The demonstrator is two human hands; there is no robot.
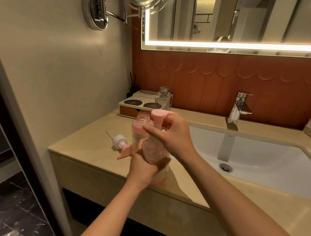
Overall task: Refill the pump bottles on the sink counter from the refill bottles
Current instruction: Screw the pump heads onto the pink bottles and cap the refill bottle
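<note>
A pink pump bottle [154,151] stands on the beige counter [90,151], near its front edge. My left hand [142,167] wraps around its lower body. My right hand [170,134] grips the collar under its pink pump head [160,114]. Just behind it stands an open bottle [141,128] holding pink liquid, with no cap. A clear, uncapped bottle [163,98] stands further back. A loose pump head [122,145], white and pink, lies on the counter to the left.
A white sink basin [255,156] with a chrome tap [240,105] fills the right side. A tray box [134,104] with dark round lids sits at the back left. A lit mirror and a swing-arm mirror hang above.
</note>
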